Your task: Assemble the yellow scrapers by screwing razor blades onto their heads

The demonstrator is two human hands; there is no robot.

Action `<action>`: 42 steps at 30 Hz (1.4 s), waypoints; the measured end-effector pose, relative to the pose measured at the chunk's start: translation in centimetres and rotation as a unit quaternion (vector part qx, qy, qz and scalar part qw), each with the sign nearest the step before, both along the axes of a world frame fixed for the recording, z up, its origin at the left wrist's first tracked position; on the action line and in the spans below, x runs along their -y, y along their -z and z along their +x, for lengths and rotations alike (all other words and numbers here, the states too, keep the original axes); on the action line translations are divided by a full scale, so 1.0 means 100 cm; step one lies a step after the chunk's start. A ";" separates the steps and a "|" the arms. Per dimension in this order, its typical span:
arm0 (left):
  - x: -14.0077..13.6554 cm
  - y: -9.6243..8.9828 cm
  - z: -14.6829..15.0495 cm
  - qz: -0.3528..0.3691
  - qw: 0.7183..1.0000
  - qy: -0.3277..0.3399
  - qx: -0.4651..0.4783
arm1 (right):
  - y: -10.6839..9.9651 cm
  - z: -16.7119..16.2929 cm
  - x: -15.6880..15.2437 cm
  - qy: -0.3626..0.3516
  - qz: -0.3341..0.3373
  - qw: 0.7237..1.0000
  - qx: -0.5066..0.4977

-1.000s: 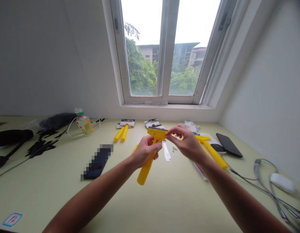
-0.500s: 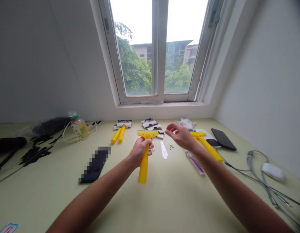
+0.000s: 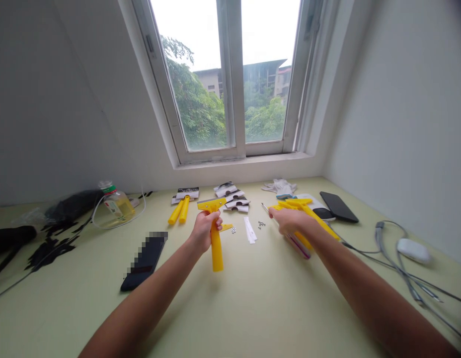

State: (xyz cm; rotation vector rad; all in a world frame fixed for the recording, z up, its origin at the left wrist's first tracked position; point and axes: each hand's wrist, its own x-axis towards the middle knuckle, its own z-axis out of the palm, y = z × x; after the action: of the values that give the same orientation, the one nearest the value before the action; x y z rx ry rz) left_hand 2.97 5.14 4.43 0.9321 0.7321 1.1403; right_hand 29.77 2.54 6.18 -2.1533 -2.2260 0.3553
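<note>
Left of one held scraper (image 3: 216, 243) lie two handles (image 3: 184, 210).

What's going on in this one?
A person is at a table, left hand holding a yellow scraper upright by its handle, the blade end away from them. The right hand is over a screwdriver; whether it grips it firmly is hard to tell. Between the hands, white strips and small screws lie on the table.
</note>
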 end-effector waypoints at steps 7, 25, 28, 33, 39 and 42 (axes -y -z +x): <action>0.007 -0.004 0.004 -0.021 1.000 -0.001 0.005 | -0.046 0.020 0.008 -0.077 0.012 0.916 -0.393; 0.027 -0.022 0.007 -0.013 0.997 0.058 0.043 | -0.066 -0.051 0.060 -0.171 0.476 0.851 -0.145; 0.027 -0.021 0.006 -0.004 0.997 0.059 0.047 | -0.060 -0.049 0.057 -0.142 0.437 0.851 -0.254; 0.033 -0.023 0.008 -0.012 0.997 0.066 0.028 | -0.058 -0.051 0.052 -0.099 0.360 0.769 -0.519; 0.041 -0.025 0.012 -0.023 0.997 0.074 0.031 | -0.057 -0.058 0.053 -0.101 0.372 0.760 -0.522; 0.041 -0.024 0.013 -0.026 0.996 0.078 0.034 | -0.056 -0.058 0.053 -0.106 0.367 0.781 -0.494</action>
State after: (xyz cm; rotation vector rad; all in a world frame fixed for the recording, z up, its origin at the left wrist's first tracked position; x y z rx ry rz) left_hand 4.22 1.02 6.84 0.8878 0.6206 1.0070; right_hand 23.96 -2.77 11.81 -0.9322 -1.5424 0.3920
